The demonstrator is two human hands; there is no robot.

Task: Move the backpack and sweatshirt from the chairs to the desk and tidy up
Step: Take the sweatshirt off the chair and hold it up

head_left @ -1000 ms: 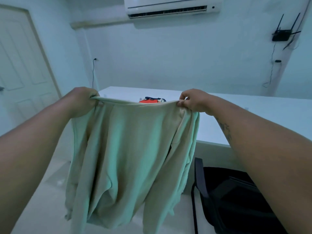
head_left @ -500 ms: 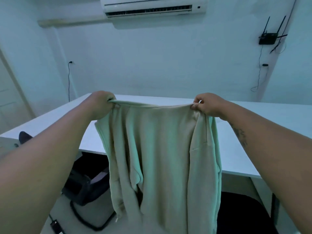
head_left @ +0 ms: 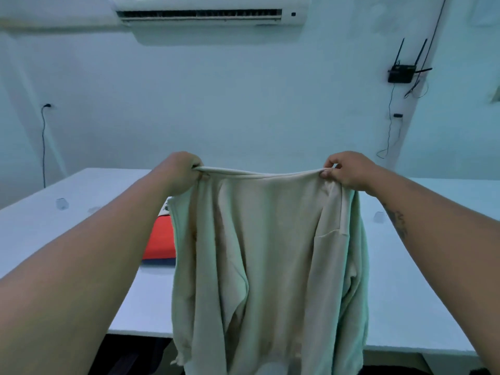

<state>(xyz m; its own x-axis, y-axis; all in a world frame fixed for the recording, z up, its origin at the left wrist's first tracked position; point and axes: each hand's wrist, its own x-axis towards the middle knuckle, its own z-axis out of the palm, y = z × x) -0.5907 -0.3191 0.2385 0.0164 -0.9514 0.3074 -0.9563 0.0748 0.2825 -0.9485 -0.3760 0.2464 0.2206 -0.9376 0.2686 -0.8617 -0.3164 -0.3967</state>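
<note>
A pale beige sweatshirt (head_left: 270,253) hangs in front of me, stretched by its top edge between both hands above the white desk (head_left: 405,293). My left hand (head_left: 184,169) grips the left end of that edge, fingers closed on the cloth. My right hand (head_left: 349,169) pinches the right end. The cloth drapes down past the desk's front edge. Behind its left side, a red and dark backpack (head_left: 159,239) lies on the desk, mostly hidden by the sweatshirt.
The desk runs wide to both sides, with small cable grommets (head_left: 62,203) on its top. Dark chair parts (head_left: 130,355) show under the front edge at lower left. An air conditioner (head_left: 205,9) and a router (head_left: 401,73) hang on the back wall.
My view has swung from the chairs to face the desk squarely. Both hands have carried the hanging sweatshirt over the desk, and the red backpack shows again at its left.
</note>
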